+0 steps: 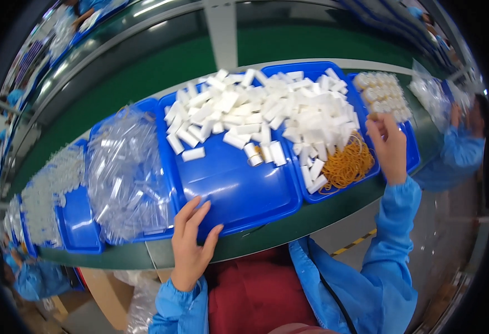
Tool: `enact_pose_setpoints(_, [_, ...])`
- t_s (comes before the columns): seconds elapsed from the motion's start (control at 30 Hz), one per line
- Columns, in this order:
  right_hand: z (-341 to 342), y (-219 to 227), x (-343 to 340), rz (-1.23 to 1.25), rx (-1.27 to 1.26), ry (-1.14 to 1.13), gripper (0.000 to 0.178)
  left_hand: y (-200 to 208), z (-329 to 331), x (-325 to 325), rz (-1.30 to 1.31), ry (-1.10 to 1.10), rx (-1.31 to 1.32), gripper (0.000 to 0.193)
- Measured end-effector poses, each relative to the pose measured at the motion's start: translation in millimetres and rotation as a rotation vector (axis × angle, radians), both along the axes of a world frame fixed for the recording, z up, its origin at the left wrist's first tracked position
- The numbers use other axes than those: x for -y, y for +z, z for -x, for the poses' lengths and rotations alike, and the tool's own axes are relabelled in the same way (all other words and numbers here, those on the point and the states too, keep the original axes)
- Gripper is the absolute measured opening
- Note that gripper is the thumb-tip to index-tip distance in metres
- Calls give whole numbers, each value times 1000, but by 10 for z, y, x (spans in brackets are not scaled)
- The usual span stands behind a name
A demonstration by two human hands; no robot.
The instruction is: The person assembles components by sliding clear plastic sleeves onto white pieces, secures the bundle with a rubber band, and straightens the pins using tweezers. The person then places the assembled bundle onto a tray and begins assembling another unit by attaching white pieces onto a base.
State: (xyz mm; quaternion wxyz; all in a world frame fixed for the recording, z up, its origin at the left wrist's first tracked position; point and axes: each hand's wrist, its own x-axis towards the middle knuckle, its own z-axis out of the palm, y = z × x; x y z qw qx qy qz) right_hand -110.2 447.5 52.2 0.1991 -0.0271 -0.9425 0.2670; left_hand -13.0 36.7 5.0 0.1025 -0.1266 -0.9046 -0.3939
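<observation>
My left hand [191, 242] is open, its fingers spread over the near left rim of a blue tray [228, 195]. Nothing is in it. Small white rectangular blocks [222, 106] are heaped in the far half of that tray, and one piece with a yellowish band [254, 155] lies at the heap's near side. To the right, my right hand [389, 147] is raised with fingers curled and their tips close together. Whatever they may pinch is too small to make out. It hovers between a pile of tan rubber bands [347, 164] and rows of round white-topped pieces [384, 94].
More white blocks [317, 111] fill the tray behind the rubber bands. Clear plastic tubes or sleeves [127, 172] are piled in a tray on the left, with small translucent parts [49, 192] beyond. Co-workers in blue sit at both ends; a green conveyor belt [289, 39] runs behind.
</observation>
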Motion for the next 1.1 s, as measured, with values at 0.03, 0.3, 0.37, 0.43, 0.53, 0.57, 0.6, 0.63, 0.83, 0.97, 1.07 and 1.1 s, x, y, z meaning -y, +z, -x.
enact_pose_setpoints(0.03, [-39, 5, 291, 60, -30, 139, 15, -9, 26, -21, 6, 26, 11, 52])
enact_pose_setpoints(0.3, [404, -223, 1731, -403, -85, 766, 24, -3, -16, 98, -96, -25, -88, 51])
enact_pose_setpoints(0.37, [565, -359, 1856, -637, -91, 584, 33, 32, -74, 212, -102, 23, -113, 48])
enact_pose_setpoints(0.43, [467, -429, 1938, -573, -51, 670, 38, -15, -174, 337, -101, 93, -138, 46])
enact_pose_setpoints(0.53, [227, -386, 2079, -559, 58, 799, 37, -57, -285, 512, -126, 185, -177, 43])
enact_pose_setpoints(0.57, [172, -354, 2122, -554, 42, 822, 34, -64, -316, 568, -151, 197, -191, 41])
enact_pose_setpoints(0.6, [144, -288, 2175, -530, 14, 839, 33, -70, -324, 620, -176, 206, -204, 39])
enact_pose_setpoints(0.63, [98, -221, 2229, -503, -5, 854, 33, -62, -338, 671, -179, 226, -218, 39])
enact_pose_setpoints(0.83, [-4, -249, 2353, -563, 111, 818, 30, -68, -293, 858, -220, 299, -339, 32])
enact_pose_setpoints(0.97, [-15, -317, 2406, -646, 13, 917, 30, -10, -268, 993, -225, 358, -434, 29])
enact_pose_setpoints(1.07, [-39, -191, 2437, -623, 81, 951, 30, 62, -330, 1240, -107, 475, -534, 32])
enact_pose_setpoints(1.1, [-45, -156, 2452, -577, 136, 955, 30, 114, -333, 1357, -35, 527, -566, 32])
